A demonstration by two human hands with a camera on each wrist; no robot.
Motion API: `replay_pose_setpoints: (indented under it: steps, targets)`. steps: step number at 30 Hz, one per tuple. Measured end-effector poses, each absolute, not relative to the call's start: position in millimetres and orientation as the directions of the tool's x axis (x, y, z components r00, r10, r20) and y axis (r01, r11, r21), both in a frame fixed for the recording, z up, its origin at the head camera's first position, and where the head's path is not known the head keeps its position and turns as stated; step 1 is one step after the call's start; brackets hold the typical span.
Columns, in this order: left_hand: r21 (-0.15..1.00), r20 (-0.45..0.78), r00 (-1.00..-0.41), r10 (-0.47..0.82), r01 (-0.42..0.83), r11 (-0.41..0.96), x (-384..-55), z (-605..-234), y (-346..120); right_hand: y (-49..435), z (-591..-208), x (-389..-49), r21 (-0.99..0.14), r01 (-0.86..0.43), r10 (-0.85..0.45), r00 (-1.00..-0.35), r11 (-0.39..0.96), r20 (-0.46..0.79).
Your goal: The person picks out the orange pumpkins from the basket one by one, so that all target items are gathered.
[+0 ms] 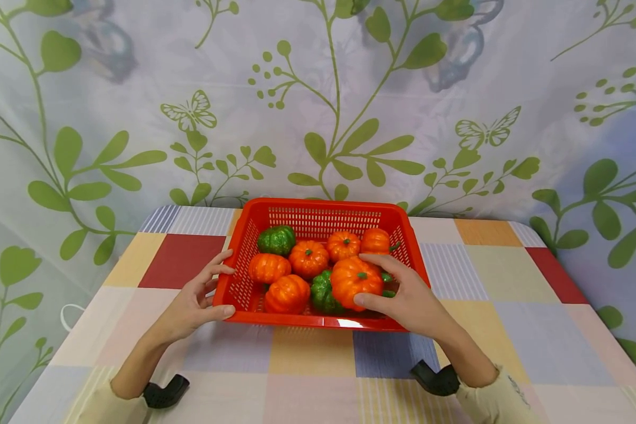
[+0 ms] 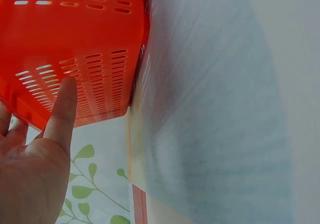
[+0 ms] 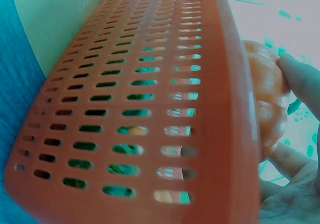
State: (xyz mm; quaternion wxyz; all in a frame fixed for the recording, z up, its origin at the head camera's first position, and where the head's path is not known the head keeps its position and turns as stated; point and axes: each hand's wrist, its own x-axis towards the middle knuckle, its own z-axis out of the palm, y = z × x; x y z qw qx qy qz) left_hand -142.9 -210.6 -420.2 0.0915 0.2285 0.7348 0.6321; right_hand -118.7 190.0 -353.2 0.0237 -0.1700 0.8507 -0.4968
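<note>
A red plastic basket (image 1: pixel 318 321) holds several small pumpkins, most of them orange, such as the ribbed pumpkin (image 1: pixel 287 294) near its front. A dark green pumpkin (image 1: pixel 277 240) lies in the back left corner, and green pieces (image 1: pixel 325 293) show in the front middle. My left hand (image 1: pixel 193 309) grips the basket's left side, fingertips at the rim, thumb by the front corner; in the left wrist view one finger (image 2: pixel 64 108) lies along the slotted outer wall. With thumb and fingers, my right hand (image 1: pixel 416 297) holds a larger orange pumpkin (image 1: pixel 356 282) above the basket's front right, level with the rim in the right wrist view.
The basket stands at the back of a table with a patchwork cloth (image 1: pixel 307 388). Right behind it hangs a curtain (image 1: pixel 275 129) with a green leaf print. Black wrist straps (image 1: pixel 166 391) sit at both forearms.
</note>
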Motion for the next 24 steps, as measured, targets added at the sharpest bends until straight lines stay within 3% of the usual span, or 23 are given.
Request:
replay_pose_setpoints:
  steps: [24]
  targets:
    - [0.971, 0.161, -0.885, 0.438, 0.22, 0.088, -141.7, -421.9, -208.7, 223.4, -339.5, -99.2, -0.788, -0.358, -0.328, -0.921, 0.5, 0.211]
